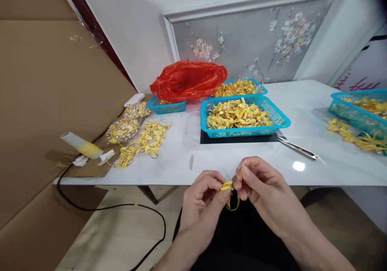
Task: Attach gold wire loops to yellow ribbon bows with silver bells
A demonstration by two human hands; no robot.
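Between thumb and fingers, my left hand [204, 202] pinches a small yellow ribbon bow [226, 186] with a cord loop hanging below it. My right hand [263, 188] is closed in a pinch just beside the bow, its lower fingers near or touching the bow's right end. What sits between the right thumb and forefinger is too small to make out. Both hands are above my lap, in front of the table edge. Beyond them stands a blue basket [245, 132] heaped with similar yellow bows [238, 114].
Metal tweezers or snips [298, 148] lie right of the basket. Behind are another blue basket [263, 89] and a red plastic bag [187, 81]. Strung yellow bows [145, 142] and a yellow-white tube [81, 145] lie left. A blue basket [359, 111] stands right. A black cable [121, 206] hangs left.
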